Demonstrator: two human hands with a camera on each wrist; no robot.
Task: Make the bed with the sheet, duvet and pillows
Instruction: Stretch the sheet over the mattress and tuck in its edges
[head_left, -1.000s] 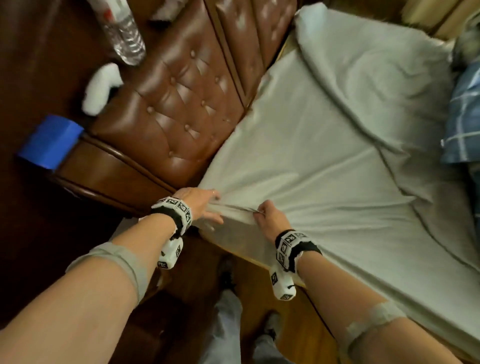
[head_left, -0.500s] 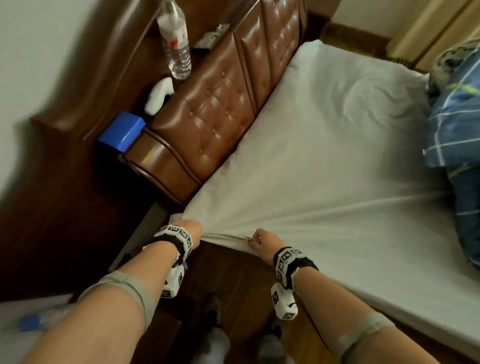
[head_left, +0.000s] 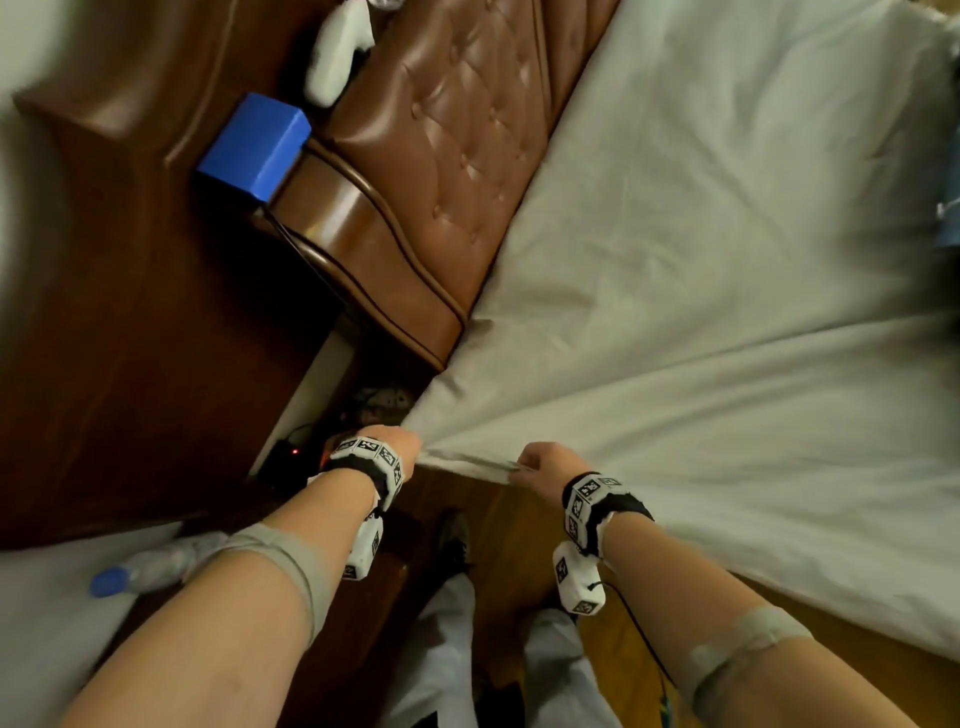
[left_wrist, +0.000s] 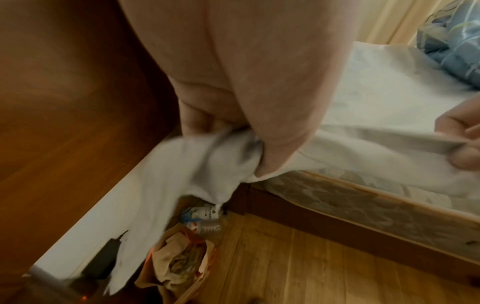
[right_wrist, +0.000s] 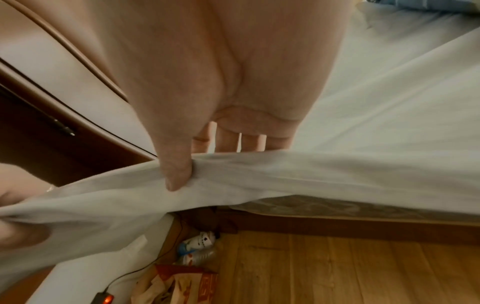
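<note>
Both hands clamp the sheet (head_left: 727, 260) hem at the mattress (left_wrist: 363, 203) corner by the headboard (head_left: 441, 171): left hand (head_left: 387, 441) bunching, right hand (head_left: 545, 462) pinching. I'd pull evenly and low, then tuck under the corner

The bed's mattress (left_wrist: 363, 197) lies on a dark wooden frame (left_wrist: 337, 228), its far end against a brown tufted headboard (head_left: 457, 156). A pale sheet (head_left: 727, 260) covers the top. On the wooden floor (right_wrist: 363, 267) near the corner lie 2 plastic bottles (right_wrist: 197, 246) and a crumpled paper bag (left_wrist: 179, 265).
</note>
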